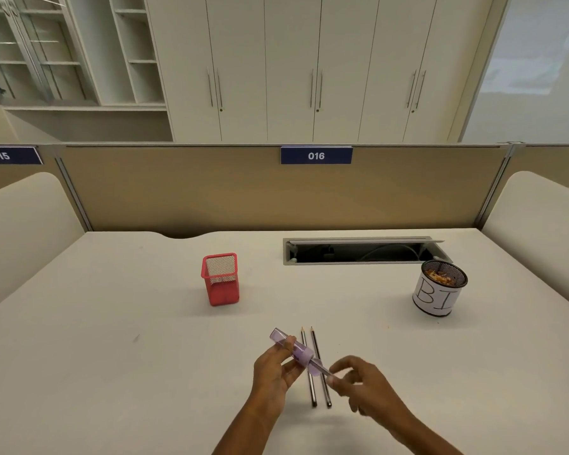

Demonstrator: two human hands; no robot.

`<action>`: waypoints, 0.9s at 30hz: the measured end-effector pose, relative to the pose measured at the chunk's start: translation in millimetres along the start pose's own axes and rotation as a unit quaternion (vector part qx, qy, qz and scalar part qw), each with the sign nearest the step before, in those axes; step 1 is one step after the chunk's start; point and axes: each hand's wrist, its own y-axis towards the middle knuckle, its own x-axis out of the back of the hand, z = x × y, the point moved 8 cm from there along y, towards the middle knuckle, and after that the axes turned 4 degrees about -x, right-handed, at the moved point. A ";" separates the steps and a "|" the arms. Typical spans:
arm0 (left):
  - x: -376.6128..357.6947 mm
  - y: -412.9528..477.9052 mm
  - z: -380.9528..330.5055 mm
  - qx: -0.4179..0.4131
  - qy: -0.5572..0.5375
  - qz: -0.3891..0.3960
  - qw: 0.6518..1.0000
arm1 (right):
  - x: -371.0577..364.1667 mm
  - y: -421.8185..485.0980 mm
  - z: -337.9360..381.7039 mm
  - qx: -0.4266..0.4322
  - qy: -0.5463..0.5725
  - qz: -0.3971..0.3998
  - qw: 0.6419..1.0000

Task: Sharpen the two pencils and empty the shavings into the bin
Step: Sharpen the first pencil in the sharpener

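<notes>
Purple sharpener (302, 355) in left hand (272, 374)

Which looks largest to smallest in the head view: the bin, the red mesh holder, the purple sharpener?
Bin and red mesh holder: about alike, so unranked.
Purple sharpener: smallest, although nearest the camera.

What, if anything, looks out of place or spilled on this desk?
Only the cable hatch at the back of the desk, which stands open. The bin is upright with shavings inside; both pencils lie parallel.
</notes>
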 end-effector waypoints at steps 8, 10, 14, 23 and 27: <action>-5.5 -5.6 4.3 0.002 -0.070 -0.016 0.997 | -3.4 -22.3 38.0 0.394 -0.457 -0.241 0.761; -7.4 -5.4 2.5 -0.010 -0.051 -0.010 0.999 | -0.5 -17.7 37.8 0.332 -0.435 -0.226 0.806; -16.0 -4.3 -9.2 -0.036 0.013 0.028 0.999 | 5.7 2.0 0.5 -0.015 0.047 -0.006 0.999; -14.4 -4.5 -12.4 -0.039 0.013 0.015 0.999 | -1.5 -8.6 6.8 -0.086 0.141 0.061 0.984; -13.2 -6.2 -13.7 -0.032 -0.027 -0.001 0.999 | 12.2 -11.5 30.9 0.157 -0.158 -0.101 0.970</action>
